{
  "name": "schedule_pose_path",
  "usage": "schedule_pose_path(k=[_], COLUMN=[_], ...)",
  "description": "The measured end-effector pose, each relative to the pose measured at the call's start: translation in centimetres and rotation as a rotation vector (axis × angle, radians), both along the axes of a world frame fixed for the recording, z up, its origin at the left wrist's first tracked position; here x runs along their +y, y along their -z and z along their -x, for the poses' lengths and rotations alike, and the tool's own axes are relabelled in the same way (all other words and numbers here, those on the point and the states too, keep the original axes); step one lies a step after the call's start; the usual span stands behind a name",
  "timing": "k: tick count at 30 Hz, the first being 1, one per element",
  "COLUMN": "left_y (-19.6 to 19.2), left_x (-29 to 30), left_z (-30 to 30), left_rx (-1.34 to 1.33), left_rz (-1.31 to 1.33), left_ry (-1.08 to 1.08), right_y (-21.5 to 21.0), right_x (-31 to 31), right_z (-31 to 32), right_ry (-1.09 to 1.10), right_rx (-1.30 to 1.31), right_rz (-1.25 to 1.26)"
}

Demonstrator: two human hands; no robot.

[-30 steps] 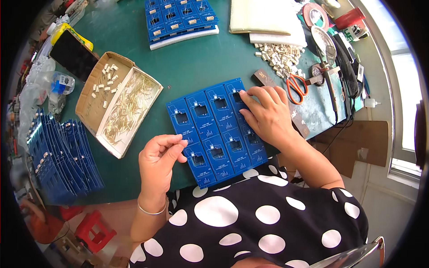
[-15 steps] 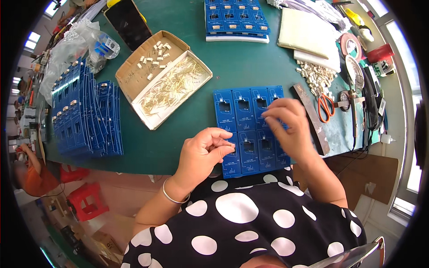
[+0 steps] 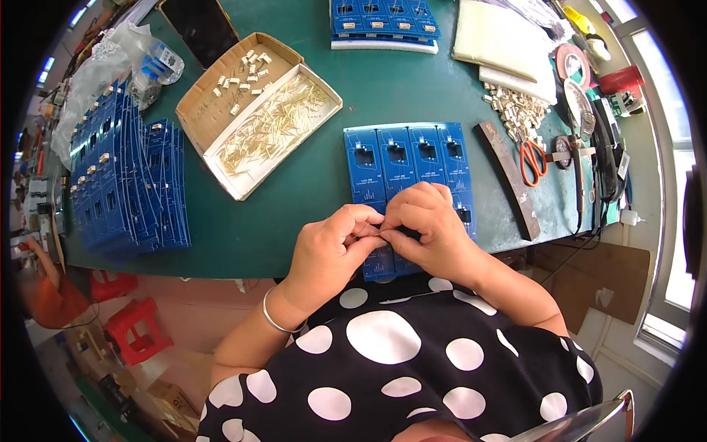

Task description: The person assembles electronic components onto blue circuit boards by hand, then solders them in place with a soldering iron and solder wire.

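From the head view, the left hand and right hand meet fingertip to fingertip, pinching something too small to make out — just above a flat blue circuit-board panel on the green table. A cardboard box of thin brass pins lies nearby.

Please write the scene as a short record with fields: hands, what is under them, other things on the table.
left hand: fingertips pinched, meeting the right hand; what they pinch is too small to tell
right hand: fingertips pinched against the left hand
under the hands: blue circuit board panel lying flat on the green table
to the left: cardboard box with white connectors and brass pins; stacks of blue boards
to the right: orange-handled scissors, dark metal bar, pile of white connectors
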State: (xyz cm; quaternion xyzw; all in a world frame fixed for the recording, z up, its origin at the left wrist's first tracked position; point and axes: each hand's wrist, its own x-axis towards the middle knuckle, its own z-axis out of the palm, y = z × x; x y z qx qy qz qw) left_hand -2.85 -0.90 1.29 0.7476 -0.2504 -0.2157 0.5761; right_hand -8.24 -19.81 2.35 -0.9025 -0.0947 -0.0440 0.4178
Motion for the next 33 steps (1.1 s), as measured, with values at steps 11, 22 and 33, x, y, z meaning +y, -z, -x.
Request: schedule_pose_path(k=[11, 22, 33], left_y=[1.2, 0.9, 1.2], left_x=[2.9, 2.7, 2.1], left_z=[-0.8, 0.0, 0.6], left_rx=[0.428, 0.515, 0.392], left_rz=[0.247, 0.234, 0.15], left_ry=[-0.183, -0.14, -0.14], right_y=[0.4, 1.4, 0.5], right_x=[-0.1, 1.1, 2.0], right_z=[-0.5, -0.7, -0.3], right_ry=[0.147, 0.143, 0.055], right_rx=[-0.03, -0.096, -0.238], right_rz=[0.095, 0.235, 0.522])
